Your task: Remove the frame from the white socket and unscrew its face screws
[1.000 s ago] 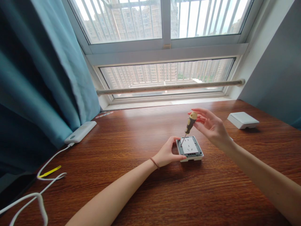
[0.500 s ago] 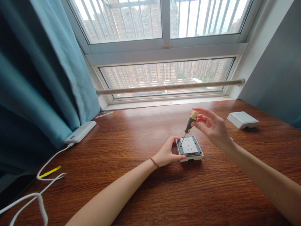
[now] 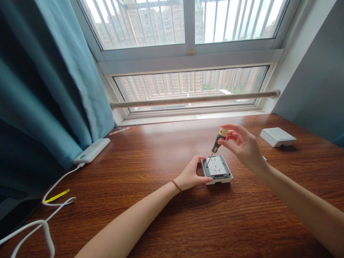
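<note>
On the wooden table lies a white wall socket (image 3: 216, 166) on a white mounting box, its grey inner frame exposed around the socket plate. My left hand (image 3: 192, 172) grips it from the left, with the thumb along the near edge and the fingers at the far left corner. In my right hand (image 3: 240, 143) is a screwdriver (image 3: 219, 140) with a black and yellow handle, held between thumb and fingers. The shaft slants down to the left, its tip at the left side of the grey frame. Whatever screw sits under the tip is too small to make out.
A second white box (image 3: 278, 136) rests at the right. A small white piece is partly hidden behind my right wrist. At the left are a white power bank (image 3: 91, 151) with a cable and yellow tie (image 3: 57, 196), beside a blue curtain (image 3: 53, 79). A window rail (image 3: 193, 99) runs behind.
My right fingers have shifted slightly on the screwdriver's handle, which appears turned a little. The left hand and the socket have stayed in place.
</note>
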Motion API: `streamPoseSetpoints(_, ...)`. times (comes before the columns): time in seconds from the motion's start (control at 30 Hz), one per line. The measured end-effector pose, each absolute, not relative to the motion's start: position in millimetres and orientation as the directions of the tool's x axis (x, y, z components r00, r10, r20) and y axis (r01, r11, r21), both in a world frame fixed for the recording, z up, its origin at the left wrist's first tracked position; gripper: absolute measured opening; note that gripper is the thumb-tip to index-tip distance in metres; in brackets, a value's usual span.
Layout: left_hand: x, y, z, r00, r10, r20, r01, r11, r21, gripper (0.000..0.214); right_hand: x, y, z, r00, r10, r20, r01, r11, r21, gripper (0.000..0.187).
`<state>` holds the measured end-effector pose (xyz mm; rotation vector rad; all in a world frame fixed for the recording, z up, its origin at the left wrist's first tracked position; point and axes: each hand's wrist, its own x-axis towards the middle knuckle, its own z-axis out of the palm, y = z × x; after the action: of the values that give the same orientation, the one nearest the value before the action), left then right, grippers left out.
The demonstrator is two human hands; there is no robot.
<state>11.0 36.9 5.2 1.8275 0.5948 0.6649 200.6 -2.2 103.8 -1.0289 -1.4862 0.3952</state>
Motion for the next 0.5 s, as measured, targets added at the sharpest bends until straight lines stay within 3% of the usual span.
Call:
streamPoseSetpoints(0.23,10.9,36.7,6.7,0.732,0.662,0.161,0.073,-0.312,0.947,0.065,195.6,-7.2,106.7,0.043,0.807,0.588,0.235,0.564,-0.791,0.035)
streamPoseSetpoints(0.5,10.4,36.6,6.8,0.729,0.667,0.153,0.080,-0.304,0.949,0.067,200.3,-2.7,101.9,0.117,0.774,0.622,0.424,0.528,-0.736,0.040)
